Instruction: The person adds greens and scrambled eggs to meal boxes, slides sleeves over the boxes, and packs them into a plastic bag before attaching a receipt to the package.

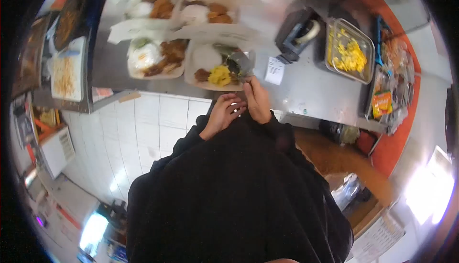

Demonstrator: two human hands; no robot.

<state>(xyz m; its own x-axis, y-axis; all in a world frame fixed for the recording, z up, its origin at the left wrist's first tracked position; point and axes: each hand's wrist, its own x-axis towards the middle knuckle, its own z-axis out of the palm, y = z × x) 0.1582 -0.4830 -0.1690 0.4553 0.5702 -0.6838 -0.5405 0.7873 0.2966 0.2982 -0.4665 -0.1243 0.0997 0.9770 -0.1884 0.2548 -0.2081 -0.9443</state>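
Observation:
My right hand [258, 101] is at the front edge of the metal counter, its thumb and fingers closed at the corner of a food box [217, 87]. A greyish, shiny, blurred thing [244, 62] rises from those fingertips over the box; its kind is unclear. Inside the box lie white rice [206, 56], yellow scrambled egg [220, 75], a brown piece [201, 75] and dark greens [231, 65]. My left hand [224, 115] hovers just below the box, fingers loosely curled and apart, holding nothing visible.
Another open box [155, 74] with wrapped rice and brown food stands left, two more behind. A paper slip [274, 71], a black tape dispenser [299, 36] and a metal tray [330, 62] of yellow egg are to the right. Packets [382, 104] fill the far right; a cutting board [67, 84] lies left.

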